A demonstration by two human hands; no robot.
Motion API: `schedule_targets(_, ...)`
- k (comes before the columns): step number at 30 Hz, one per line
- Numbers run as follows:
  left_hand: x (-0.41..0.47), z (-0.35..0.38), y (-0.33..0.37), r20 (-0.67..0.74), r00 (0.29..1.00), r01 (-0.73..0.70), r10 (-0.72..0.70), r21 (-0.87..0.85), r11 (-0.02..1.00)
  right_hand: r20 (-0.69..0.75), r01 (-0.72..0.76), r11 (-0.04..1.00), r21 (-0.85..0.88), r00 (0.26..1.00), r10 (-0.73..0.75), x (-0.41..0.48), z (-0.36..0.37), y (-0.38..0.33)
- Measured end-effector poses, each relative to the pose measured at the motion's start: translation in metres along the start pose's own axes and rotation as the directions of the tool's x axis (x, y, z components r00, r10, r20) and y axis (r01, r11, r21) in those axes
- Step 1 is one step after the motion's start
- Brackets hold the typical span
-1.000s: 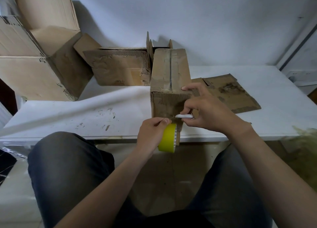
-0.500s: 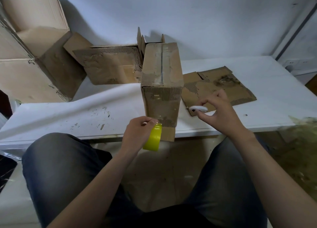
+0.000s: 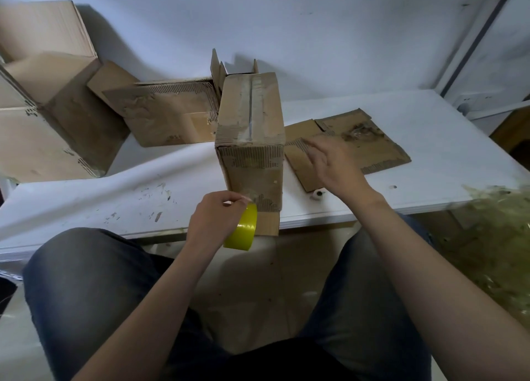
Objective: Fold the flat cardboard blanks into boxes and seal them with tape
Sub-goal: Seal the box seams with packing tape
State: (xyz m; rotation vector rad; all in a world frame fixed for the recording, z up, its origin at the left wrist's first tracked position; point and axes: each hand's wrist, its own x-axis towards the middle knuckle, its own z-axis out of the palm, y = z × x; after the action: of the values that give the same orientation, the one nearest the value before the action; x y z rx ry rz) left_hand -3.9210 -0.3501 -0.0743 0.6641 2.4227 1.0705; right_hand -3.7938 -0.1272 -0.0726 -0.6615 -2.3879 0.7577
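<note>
A folded cardboard box (image 3: 250, 139) stands at the near edge of the white table (image 3: 430, 139), clear tape running along its top seam. My left hand (image 3: 215, 220) grips a yellow tape roll (image 3: 242, 235) just below the box's lower front corner. My right hand (image 3: 332, 165) hovers to the right of the box, fingers relaxed and holding nothing. A small white cutter (image 3: 317, 194) lies on the table under that hand. A flat cardboard blank (image 3: 364, 142) lies to the right of the box.
Another box with raised flaps (image 3: 172, 114) lies behind the taped one. Larger boxes (image 3: 43, 108) are stacked at the far left. A heap of crumpled used tape (image 3: 493, 237) sits at the right. My knees are under the table edge.
My right hand left the box front, swung right with the white cutter and let it go on the table. My left hand stayed at the box's lower corner with the tape roll.
</note>
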Motion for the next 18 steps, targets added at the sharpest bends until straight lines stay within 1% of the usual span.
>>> schedule_targets(1,0.0,-0.001,0.001,0.004,1.0,0.002,-0.002,-0.008,1.0,-0.018,0.043,0.996,0.083,0.999,-0.041,0.004,-0.003,-0.012)
schedule_targets(2,0.0,-0.003,0.001,0.008,1.0,0.005,-0.005,-0.018,1.0,-0.022,0.074,0.989,0.126,0.997,-0.071,0.007,-0.006,-0.023)
schedule_targets(3,0.0,-0.005,0.002,0.012,1.0,0.01,-0.009,-0.029,1.0,-0.018,0.097,0.988,0.123,0.995,-0.096,0.011,-0.009,-0.035)
schedule_targets(6,0.0,-0.011,0.003,0.018,1.0,0.02,-0.019,-0.059,0.998,0.026,0.172,0.984,0.05,0.985,-0.173,0.022,-0.009,-0.069)
schedule_targets(8,0.001,-0.015,0.005,0.026,1.0,0.018,-0.016,-0.064,0.998,0.077,0.236,0.97,-0.052,0.97,-0.231,0.031,0.0,-0.084)
schedule_targets(10,0.001,-0.019,0.006,0.027,1.0,0.013,-0.011,-0.053,0.998,0.12,0.266,0.951,-0.157,0.961,-0.249,0.038,0.013,-0.087)
schedule_targets(11,0.002,-0.021,0.005,0.025,1.0,0.01,-0.008,-0.051,0.999,0.116,0.27,0.946,-0.18,0.961,-0.252,0.04,0.02,-0.085)
schedule_targets(13,0.003,-0.024,0.004,0.022,1.0,0.009,-0.008,-0.061,0.998,0.047,0.289,0.935,-0.204,0.957,-0.285,0.039,0.032,-0.078)
schedule_targets(15,0.003,-0.026,0.002,0.026,0.999,0.021,-0.019,-0.081,0.996,-0.051,0.333,0.912,-0.238,0.934,-0.354,0.037,0.042,-0.07)
schedule_targets(17,0.004,-0.027,-0.001,0.036,0.999,0.029,-0.026,-0.087,0.996,-0.123,0.394,0.857,-0.334,0.883,-0.454,0.034,0.046,-0.064)
schedule_targets(18,0.004,-0.027,-0.002,0.043,0.999,0.03,-0.026,-0.092,0.995,-0.13,0.415,0.817,-0.4,0.857,-0.499,0.032,0.048,-0.061)
